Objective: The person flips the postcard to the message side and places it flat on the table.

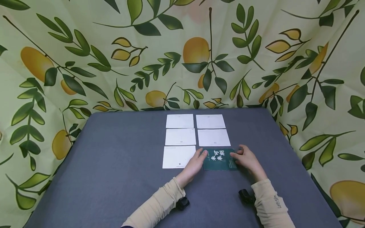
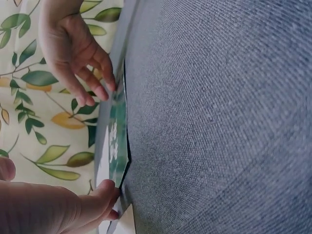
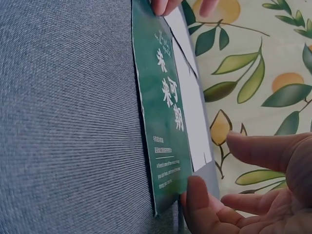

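Observation:
A dark green card (image 1: 219, 162) with white lettering lies before me, bottom right among the cards. My left hand (image 1: 194, 163) pinches its left edge, thumb on top, beside a white card. At the opposite edge, my right hand (image 1: 248, 159) holds the right side by its fingertips, other fingers raised. The right wrist view shows the green card (image 3: 158, 112) a little tilted, with a fingertip (image 3: 197, 190) at its lower corner. In the left wrist view the card (image 2: 118, 131) stretches between both hands, seen nearly edge-on.
Several white cards, such as the lower left one (image 1: 176, 158) and the one right behind the green card (image 1: 214, 138), lie in two columns. They rest on a grey cloth-covered table (image 1: 119, 158). A leaf-patterned curtain (image 1: 171, 41) hangs behind and around the table.

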A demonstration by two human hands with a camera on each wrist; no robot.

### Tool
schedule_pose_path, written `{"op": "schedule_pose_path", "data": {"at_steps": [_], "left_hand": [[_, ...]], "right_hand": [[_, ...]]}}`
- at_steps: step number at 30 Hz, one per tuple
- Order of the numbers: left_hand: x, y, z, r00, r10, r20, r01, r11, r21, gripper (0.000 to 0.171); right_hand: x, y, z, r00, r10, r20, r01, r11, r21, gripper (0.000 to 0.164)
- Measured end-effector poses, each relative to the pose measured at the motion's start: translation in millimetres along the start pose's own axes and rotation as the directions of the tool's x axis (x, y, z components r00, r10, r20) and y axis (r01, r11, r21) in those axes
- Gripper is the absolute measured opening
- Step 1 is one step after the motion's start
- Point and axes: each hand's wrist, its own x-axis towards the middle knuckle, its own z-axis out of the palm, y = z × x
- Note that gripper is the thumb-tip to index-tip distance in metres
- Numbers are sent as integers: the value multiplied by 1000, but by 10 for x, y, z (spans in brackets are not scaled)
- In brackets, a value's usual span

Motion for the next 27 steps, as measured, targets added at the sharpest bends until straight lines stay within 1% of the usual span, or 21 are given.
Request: {"op": "schedule_pose_path", "data": {"at_steps": [3, 5, 9, 12, 14, 16, 19, 22, 24, 27], "left_hand": [[7, 1, -1, 1000, 10, 4, -10, 999, -40, 75], [13, 0, 0, 1000, 22, 0, -22, 997, -69, 72], [14, 39, -9, 999, 21, -42, -26, 992, -126, 64], [5, 101, -27, 997, 23, -80, -35, 988, -148, 62], [-1, 156, -42, 995, 32, -95, -46, 986, -159, 62], [-9, 219, -53, 992, 54, -117, -72, 984, -161, 61], [-16, 312, -60, 981, 101, -165, -123, 983, -133, 59], [-19, 383, -56, 962, 151, -227, -177, 979, -96, 54], [-19, 417, -54, 951, 170, -259, -196, 977, -78, 51], [-18, 445, -52, 942, 182, -282, -205, 977, -52, 46]], "right_hand": [[2, 11, 7, 1000, 2, -10, -2, 1000, 18, 73], [-1, 20, 6, 1000, 6, -15, -6, 1000, 23, 71], [-13, 16, -15, 999, 13, -32, -12, 999, 35, 67], [-26, -15, -45, 998, 8, -66, -5, 998, 56, 63], [-32, -42, -62, 994, -2, -105, 10, 997, 80, 58], [-40, -65, -76, 989, -8, -149, 22, 995, 93, 51], [-50, -108, -91, 973, -24, -231, 55, 990, 129, 39], [-59, -151, -89, 948, -44, -315, 103, 979, 174, 30], [-31, -135, -78, 927, -70, -367, 157, 965, 211, 27], [103, 10, -50, 900, -120, -420, 249, 931, 267, 27]]}}
